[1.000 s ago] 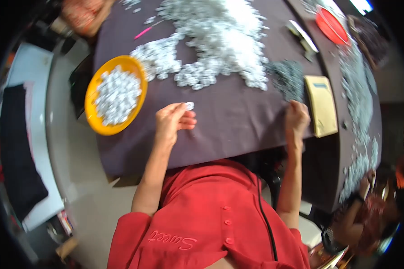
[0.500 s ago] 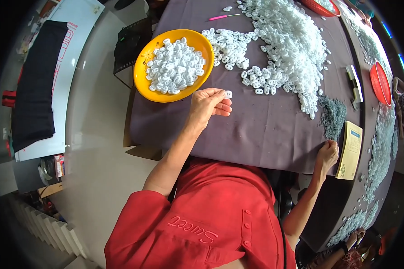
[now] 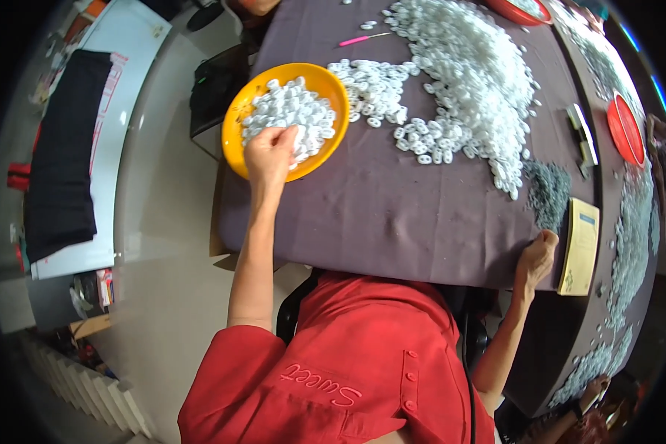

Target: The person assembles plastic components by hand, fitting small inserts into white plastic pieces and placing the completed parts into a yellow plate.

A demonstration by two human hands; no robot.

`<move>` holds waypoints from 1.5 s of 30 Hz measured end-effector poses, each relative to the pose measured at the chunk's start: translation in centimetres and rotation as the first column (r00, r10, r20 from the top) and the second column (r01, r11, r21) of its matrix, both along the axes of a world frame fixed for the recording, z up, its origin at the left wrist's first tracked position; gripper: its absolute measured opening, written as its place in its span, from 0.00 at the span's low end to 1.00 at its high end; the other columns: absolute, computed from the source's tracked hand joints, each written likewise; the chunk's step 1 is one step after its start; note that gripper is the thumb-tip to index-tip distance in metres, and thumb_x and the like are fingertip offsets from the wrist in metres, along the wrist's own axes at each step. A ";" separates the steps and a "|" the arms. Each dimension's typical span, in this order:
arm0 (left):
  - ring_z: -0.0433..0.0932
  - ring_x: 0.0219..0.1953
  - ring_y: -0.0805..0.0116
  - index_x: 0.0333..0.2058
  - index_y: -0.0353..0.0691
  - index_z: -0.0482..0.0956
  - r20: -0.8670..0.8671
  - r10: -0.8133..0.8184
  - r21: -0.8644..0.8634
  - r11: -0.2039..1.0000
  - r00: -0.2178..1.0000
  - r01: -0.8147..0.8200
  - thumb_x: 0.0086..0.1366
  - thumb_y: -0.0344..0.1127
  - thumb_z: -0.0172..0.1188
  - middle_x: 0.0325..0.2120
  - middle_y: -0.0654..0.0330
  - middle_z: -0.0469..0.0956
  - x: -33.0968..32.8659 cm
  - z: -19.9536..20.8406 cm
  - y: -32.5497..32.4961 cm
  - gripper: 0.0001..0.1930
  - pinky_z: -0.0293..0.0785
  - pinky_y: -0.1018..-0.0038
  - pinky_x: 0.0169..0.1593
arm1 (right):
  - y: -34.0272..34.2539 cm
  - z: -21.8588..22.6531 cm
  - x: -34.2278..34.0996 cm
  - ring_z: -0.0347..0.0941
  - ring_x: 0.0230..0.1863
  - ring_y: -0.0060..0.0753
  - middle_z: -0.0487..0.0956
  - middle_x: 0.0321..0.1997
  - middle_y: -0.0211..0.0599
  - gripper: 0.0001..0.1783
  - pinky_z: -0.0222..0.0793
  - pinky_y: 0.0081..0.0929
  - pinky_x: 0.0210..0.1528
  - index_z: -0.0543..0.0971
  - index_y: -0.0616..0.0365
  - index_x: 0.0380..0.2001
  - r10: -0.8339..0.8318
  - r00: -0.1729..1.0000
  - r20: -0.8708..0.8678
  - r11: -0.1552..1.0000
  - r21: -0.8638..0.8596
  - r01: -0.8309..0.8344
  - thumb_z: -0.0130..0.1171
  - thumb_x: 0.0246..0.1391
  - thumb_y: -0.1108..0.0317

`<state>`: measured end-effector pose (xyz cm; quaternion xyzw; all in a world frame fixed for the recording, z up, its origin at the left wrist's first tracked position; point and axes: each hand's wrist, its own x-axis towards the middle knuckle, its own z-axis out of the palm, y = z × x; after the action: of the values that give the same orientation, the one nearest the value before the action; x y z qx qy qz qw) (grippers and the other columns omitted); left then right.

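Observation:
Over the near side of a yellow bowl (image 3: 233, 140) is my left hand (image 3: 270, 152), its thumb and fingers pinched together. Small white oval plastic pieces with holes (image 3: 285, 103) fill the bowl, so I cannot tell whether one is between my fingertips. At the table's near right edge my right hand (image 3: 538, 259) is closed, just below a heap of small grey-green bits (image 3: 547, 194). What it grips, if anything, is hidden.
A large heap of white pieces (image 3: 473, 70) spreads over the brown-covered table (image 3: 377, 222), with a smaller cluster (image 3: 374, 89) beside the bowl. A pink-handled hook tool (image 3: 354, 41) lies behind. At right are a yellow booklet (image 3: 580, 248) and a red basket (image 3: 626, 132).
My left hand has moved left from over the table to the bowl; a white piece showed in its fingertips before. My right hand has stayed in place, closed.

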<state>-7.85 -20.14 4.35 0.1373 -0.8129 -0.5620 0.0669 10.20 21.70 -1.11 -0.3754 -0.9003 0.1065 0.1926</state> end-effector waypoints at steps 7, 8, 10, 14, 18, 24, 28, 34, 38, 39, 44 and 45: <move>0.77 0.24 0.67 0.27 0.34 0.78 -0.268 -0.358 -0.191 0.930 0.895 0.315 0.55 0.29 0.60 0.21 0.54 0.77 1.8 -2.7 8.2 0.04 0.71 0.73 0.28 | 0.2 -0.9 0.8 0.74 0.36 0.46 0.77 0.33 0.46 0.08 0.67 0.35 0.38 0.73 0.58 0.38 0.132 0.960 -0.246 0.991 0.044 -0.125 0.48 0.56 0.70; 0.77 0.24 0.60 0.26 0.35 0.77 -0.350 -0.436 -0.234 0.898 0.829 0.373 0.53 0.29 0.61 0.22 0.54 0.78 1.9 -3.5 9.8 0.04 0.71 0.72 0.28 | 0.2 -0.8 0.8 0.75 0.36 0.42 0.77 0.34 0.44 0.09 0.68 0.32 0.39 0.74 0.59 0.38 0.149 0.947 -0.285 0.988 0.010 -0.152 0.49 0.55 0.71; 0.77 0.24 0.59 0.26 0.36 0.78 -0.319 -0.521 -0.237 0.853 0.792 0.466 0.51 0.28 0.61 0.22 0.55 0.77 2.1 -4.4 12.4 0.03 0.72 0.71 0.28 | 0.2 -0.5 0.9 0.75 0.36 0.37 0.78 0.34 0.42 0.09 0.69 0.29 0.39 0.74 0.59 0.38 0.120 0.937 -0.329 0.988 -0.051 -0.144 0.50 0.55 0.71; 0.76 0.24 0.68 0.29 0.35 0.79 -0.322 -0.588 -0.335 0.804 0.742 0.492 0.52 0.26 0.61 0.23 0.58 0.77 1.6 -5.1 15.1 0.04 0.71 0.76 0.28 | 0.1 0.1 1.0 0.75 0.36 0.28 0.79 0.34 0.37 0.08 0.69 0.23 0.40 0.77 0.60 0.37 0.049 0.922 -0.385 0.972 -0.193 -0.132 0.53 0.53 0.72; 0.76 0.25 0.63 0.28 0.37 0.79 -0.292 -0.597 -0.454 0.774 0.747 0.442 0.51 0.26 0.61 0.24 0.58 0.76 1.5 -5.4 15.7 0.04 0.72 0.72 0.30 | 0.0 0.1 1.2 0.75 0.35 0.28 0.79 0.33 0.37 0.08 0.69 0.23 0.39 0.77 0.60 0.36 0.020 0.911 -0.412 0.968 -0.220 -0.121 0.54 0.53 0.72; 0.75 0.27 0.61 0.29 0.41 0.79 -0.228 -0.654 -0.551 0.698 0.722 0.458 0.51 0.32 0.61 0.24 0.59 0.74 1.5 -4.6 16.4 0.05 0.71 0.69 0.32 | 0.1 -0.1 1.1 0.75 0.33 0.33 0.77 0.31 0.38 0.06 0.69 0.25 0.36 0.76 0.61 0.33 0.081 0.904 -0.420 0.979 -0.135 -0.151 0.53 0.52 0.74; 0.75 0.29 0.61 0.30 0.43 0.80 -0.340 -0.667 -0.534 0.718 0.663 0.447 0.51 0.32 0.61 0.27 0.58 0.73 -0.1 -4.5 17.9 0.06 0.71 0.68 0.33 | 0.2 -0.2 1.1 0.75 0.34 0.33 0.78 0.32 0.38 0.06 0.68 0.25 0.38 0.76 0.60 0.34 0.091 0.909 -0.407 0.976 -0.146 -0.163 0.54 0.52 0.74; 0.75 0.26 0.64 0.32 0.41 0.78 -0.242 -0.712 -0.584 0.650 0.659 0.486 0.50 0.30 0.62 0.25 0.60 0.74 1.2 -5.3 17.2 0.08 0.71 0.71 0.31 | 0.4 -0.2 0.8 0.75 0.34 0.31 0.78 0.32 0.38 0.07 0.68 0.24 0.38 0.77 0.60 0.35 0.100 0.905 -0.413 0.975 -0.138 -0.171 0.54 0.52 0.73; 0.74 0.21 0.72 0.34 0.38 0.78 -0.227 -0.688 -0.427 0.707 0.690 0.565 0.48 0.25 0.62 0.24 0.62 0.74 1.6 -5.6 15.9 0.11 0.71 0.77 0.27 | 0.4 0.2 0.9 0.75 0.34 0.31 0.79 0.32 0.39 0.07 0.68 0.24 0.38 0.77 0.60 0.35 0.105 0.911 -0.399 0.977 -0.129 -0.169 0.54 0.52 0.73; 0.73 0.21 0.73 0.34 0.37 0.78 -0.234 -0.693 -0.438 0.701 0.682 0.563 0.48 0.23 0.62 0.24 0.62 0.74 1.7 -5.6 15.9 0.11 0.71 0.78 0.28 | 0.5 0.2 0.8 0.75 0.34 0.30 0.79 0.32 0.39 0.07 0.68 0.24 0.38 0.77 0.60 0.35 0.097 0.909 -0.404 0.976 -0.142 -0.167 0.54 0.52 0.73; 0.74 0.22 0.70 0.31 0.38 0.79 -0.264 -0.678 -0.502 0.704 0.686 0.502 0.48 0.25 0.63 0.24 0.61 0.75 1.7 -5.6 16.9 0.08 0.71 0.76 0.28 | 0.4 0.1 0.7 0.75 0.34 0.30 0.79 0.32 0.39 0.07 0.68 0.24 0.38 0.77 0.60 0.35 0.092 0.904 -0.417 0.976 -0.140 -0.164 0.55 0.52 0.73; 0.74 0.22 0.69 0.29 0.38 0.79 -0.306 -0.673 -0.539 0.706 0.674 0.460 0.48 0.26 0.63 0.24 0.61 0.75 1.7 -5.7 16.9 0.07 0.71 0.76 0.29 | 0.3 0.1 0.7 0.75 0.34 0.30 0.79 0.32 0.39 0.07 0.68 0.23 0.38 0.77 0.60 0.35 0.089 0.898 -0.431 0.973 -0.157 -0.172 0.55 0.52 0.73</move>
<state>-6.20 -3.22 -1.31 -0.2906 -0.8704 -0.3812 0.1121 10.87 22.02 -1.04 -0.2989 -0.8463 0.2835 0.3378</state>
